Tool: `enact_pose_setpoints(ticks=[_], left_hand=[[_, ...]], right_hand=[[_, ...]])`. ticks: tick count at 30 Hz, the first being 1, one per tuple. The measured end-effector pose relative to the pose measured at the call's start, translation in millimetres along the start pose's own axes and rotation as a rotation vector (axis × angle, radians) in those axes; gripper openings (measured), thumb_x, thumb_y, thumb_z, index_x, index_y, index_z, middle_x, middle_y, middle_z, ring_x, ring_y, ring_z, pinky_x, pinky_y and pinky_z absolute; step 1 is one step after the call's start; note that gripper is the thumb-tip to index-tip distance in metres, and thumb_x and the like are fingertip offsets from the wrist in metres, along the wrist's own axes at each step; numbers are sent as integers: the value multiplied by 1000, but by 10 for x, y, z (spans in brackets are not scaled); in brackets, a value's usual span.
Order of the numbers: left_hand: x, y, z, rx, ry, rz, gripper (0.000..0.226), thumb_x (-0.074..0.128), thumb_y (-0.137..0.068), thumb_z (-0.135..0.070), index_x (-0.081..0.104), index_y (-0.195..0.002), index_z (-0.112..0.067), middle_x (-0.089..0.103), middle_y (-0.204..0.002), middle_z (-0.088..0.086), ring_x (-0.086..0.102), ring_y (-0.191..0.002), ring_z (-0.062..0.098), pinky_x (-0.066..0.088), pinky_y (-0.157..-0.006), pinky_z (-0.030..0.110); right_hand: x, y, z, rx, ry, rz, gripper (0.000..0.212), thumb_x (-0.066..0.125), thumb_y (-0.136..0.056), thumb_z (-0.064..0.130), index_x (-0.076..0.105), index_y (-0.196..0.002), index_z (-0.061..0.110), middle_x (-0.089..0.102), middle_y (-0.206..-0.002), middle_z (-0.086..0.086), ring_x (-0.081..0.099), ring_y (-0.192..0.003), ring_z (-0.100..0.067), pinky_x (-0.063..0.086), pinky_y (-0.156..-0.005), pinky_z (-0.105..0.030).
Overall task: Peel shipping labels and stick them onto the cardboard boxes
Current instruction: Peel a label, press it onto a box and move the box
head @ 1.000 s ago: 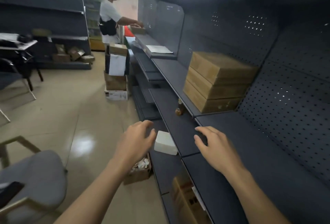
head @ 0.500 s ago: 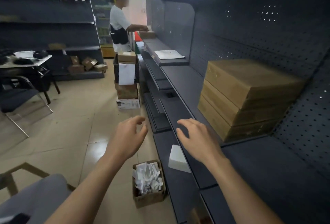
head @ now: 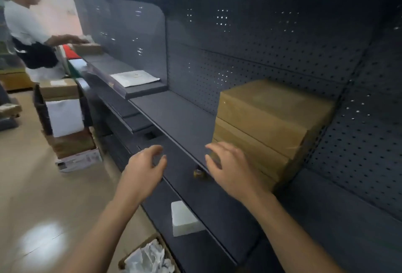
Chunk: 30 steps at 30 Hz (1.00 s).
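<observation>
On the dark shelf (head: 178,116), the stack of cardboard boxes (head: 267,120) looms closer than a moment ago, the right hand (head: 232,170) now at its near corner, the left hand (head: 143,170) further left, both empty with fingers loosely spread, and the white block (head: 185,218), probably labels, left below the stack: box first, likely.

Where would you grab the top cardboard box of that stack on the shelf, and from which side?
Probably by its two short ends, one hand on each, coming from the open aisle side. The top cardboard box is wide and flat, nothing lies on it, and the perforated back panel closes off the rear. The left hand and right hand are both empty.
</observation>
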<state>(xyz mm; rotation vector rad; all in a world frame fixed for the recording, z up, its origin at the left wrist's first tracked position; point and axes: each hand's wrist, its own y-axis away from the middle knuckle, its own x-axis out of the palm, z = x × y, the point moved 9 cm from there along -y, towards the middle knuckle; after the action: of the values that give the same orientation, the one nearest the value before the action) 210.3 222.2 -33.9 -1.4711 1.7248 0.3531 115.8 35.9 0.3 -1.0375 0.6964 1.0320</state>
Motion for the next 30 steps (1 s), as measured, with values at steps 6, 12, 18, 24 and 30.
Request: enact_pose_setpoints(ticks=[6,12,18,24,30], left_hand=[[213,-795,-494,210,194,113,32,55,-96,-30,63,-126,-19,67,-120,-1,63,-105,18,50,-93,37],[484,-1205,-1139,312,366,187,41,53,-98,-32,55,-136,-15,60,-134,2,54,-123,21,41,-99,32],[683,-1538,-1591,371,398,220,46,52,-99,-31,49,-141,-13,54,-141,9,50,-128,29,39,-105,40],[906,-1791,-1602,231,543,342,57,55,-94,-45,49,-143,-17,55,-141,6,49,-129,26,38,-110,42],[1274,-1817,-1571,12,814,594,24,55,-96,-37,66,-84,-19,63,-87,4,60,-89,25,47,-80,39]], right_hand=[[-612,-114,21,164,130,-212,31,48,-100,30,62,-124,16,63,-120,2,55,-113,-16,48,-96,-37],[-1284,194,-325,348,263,-486,34,51,-100,28,62,-127,13,61,-128,0,48,-123,-13,41,-108,-40],[-1659,487,-864,561,259,-597,46,49,-101,36,52,-140,11,50,-145,-6,38,-137,-17,29,-117,-33],[-1402,629,-1396,845,-222,-603,79,42,-93,67,19,-157,27,51,-138,9,43,-132,-13,27,-116,-31],[-1025,490,-1503,971,-612,-690,78,46,-94,62,18,-157,26,30,-158,10,29,-145,-13,24,-115,-33]])
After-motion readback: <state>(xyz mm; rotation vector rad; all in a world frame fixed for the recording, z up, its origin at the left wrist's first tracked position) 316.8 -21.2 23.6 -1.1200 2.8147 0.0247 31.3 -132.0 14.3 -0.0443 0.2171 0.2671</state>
